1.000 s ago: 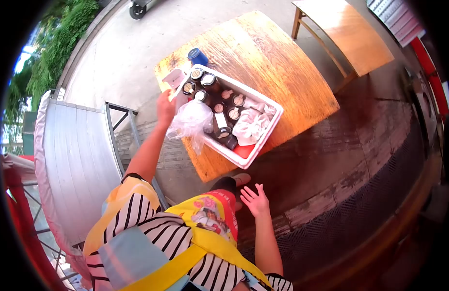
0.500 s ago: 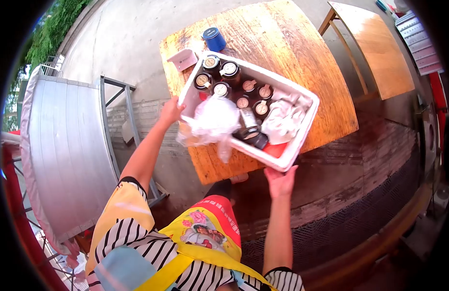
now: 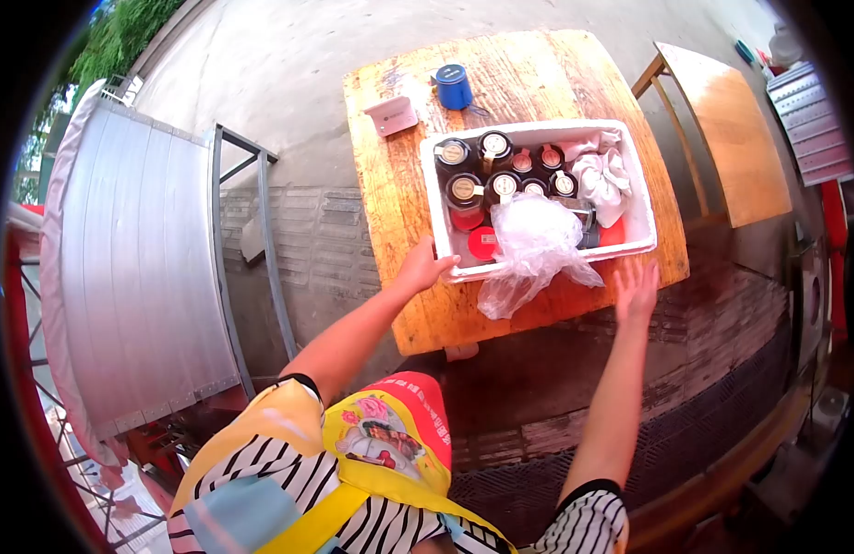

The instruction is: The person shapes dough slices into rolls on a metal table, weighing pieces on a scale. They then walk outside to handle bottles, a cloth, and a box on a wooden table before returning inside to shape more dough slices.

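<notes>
A white foam box [image 3: 641, 198] stands on the wooden table [image 3: 390, 203], its long side facing me. Several dark jars [image 3: 504, 185] with round labelled lids fill its left and middle. A white cloth [image 3: 601, 180] lies at its right end, and a clear plastic bag [image 3: 538, 242] hangs over the near rim. At the box's near left corner is my left hand [image 3: 422, 268], thumb apart from the fingers, touching or very near the wall. My right hand [image 3: 636, 291] is just below the near right corner, fingers spread and holding nothing.
A blue cylindrical container [image 3: 454, 87] and a pink-white card stand [image 3: 391, 116] are on the table behind the box. Another wooden table [image 3: 727, 138] stands at the right. On the left is a silver panelled surface [image 3: 141, 268] beside a grey metal frame [image 3: 270, 240].
The box has turned and now sits squarer to me on the table. My right hand came up to its near right corner, touched it, and is now just below it. My left hand moved along to the near left corner.
</notes>
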`<state>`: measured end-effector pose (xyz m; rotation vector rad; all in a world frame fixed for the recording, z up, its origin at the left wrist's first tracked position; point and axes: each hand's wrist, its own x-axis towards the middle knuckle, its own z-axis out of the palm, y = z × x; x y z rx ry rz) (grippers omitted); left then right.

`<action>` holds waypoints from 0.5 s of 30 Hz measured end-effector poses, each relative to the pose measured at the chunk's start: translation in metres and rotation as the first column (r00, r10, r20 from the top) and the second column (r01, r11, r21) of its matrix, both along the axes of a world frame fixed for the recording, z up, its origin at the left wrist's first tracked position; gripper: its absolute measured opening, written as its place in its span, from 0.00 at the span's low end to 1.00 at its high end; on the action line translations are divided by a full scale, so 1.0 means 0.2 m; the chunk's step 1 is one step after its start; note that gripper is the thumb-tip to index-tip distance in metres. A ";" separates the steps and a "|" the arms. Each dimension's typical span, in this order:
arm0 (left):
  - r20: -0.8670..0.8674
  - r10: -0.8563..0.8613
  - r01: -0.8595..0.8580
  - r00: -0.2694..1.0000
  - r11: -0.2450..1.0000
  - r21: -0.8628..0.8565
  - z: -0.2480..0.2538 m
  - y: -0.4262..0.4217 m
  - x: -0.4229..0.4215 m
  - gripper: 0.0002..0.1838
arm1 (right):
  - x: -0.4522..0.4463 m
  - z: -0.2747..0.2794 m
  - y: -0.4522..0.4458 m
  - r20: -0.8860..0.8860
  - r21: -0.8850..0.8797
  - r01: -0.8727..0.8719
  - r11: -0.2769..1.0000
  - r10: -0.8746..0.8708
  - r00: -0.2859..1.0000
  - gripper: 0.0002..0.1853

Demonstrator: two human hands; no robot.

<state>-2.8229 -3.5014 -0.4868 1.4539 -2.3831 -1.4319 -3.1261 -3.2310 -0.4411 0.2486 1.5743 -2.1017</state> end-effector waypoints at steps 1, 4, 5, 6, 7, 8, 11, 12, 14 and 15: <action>-0.024 -0.006 0.008 1.000 0.995 0.100 0.00 -0.05 0.02 0.21 | 0.12 0.00 0.01 0.037 0.008 0.027 1.000 -0.027 0.999 0.42; -0.060 -0.069 0.068 0.996 0.998 -0.013 0.16 -0.29 0.19 0.19 | 0.56 -0.23 0.26 0.284 -0.073 0.073 0.995 -0.049 0.958 0.26; -0.021 -0.071 0.068 0.997 0.990 -0.124 0.25 -0.39 0.24 0.19 | 0.77 -0.22 0.31 0.329 0.014 0.059 0.998 -0.061 0.942 0.22; 0.019 -0.091 0.093 0.996 0.968 -0.233 0.33 -0.49 0.28 0.19 | 0.97 -0.20 0.39 0.349 0.108 -0.002 0.994 -0.035 0.936 0.16; 0.062 -0.107 0.122 0.992 0.935 -0.333 0.41 -0.60 0.31 0.19 | 1.13 -0.19 0.46 0.421 0.243 -0.093 0.966 -0.019 0.907 0.15; 0.062 -0.099 0.114 0.993 0.928 -0.355 0.44 -0.71 0.32 0.19 | 1.28 -0.20 0.55 0.438 0.306 -0.180 0.935 0.030 0.898 0.14; 0.039 -0.128 0.132 0.991 0.893 -0.430 0.48 -0.97 0.23 0.21 | 1.45 0.02 0.56 0.466 0.357 -0.365 0.860 0.175 0.867 0.14; 0.035 -0.151 0.150 0.988 0.877 -0.456 0.48 -1.03 0.19 0.23 | 1.41 0.12 0.48 0.385 0.352 -0.410 0.841 0.269 0.883 0.14; 0.141 -0.224 0.262 0.965 0.751 -0.606 0.46 -1.15 0.10 0.25 | 1.27 0.37 0.16 0.201 0.308 -0.475 0.824 0.431 0.879 0.14; 0.192 -0.246 0.310 0.950 0.676 -0.669 0.45 -1.19 0.05 0.27 | 1.18 0.49 -0.05 0.090 0.266 -0.501 0.823 0.496 0.863 0.15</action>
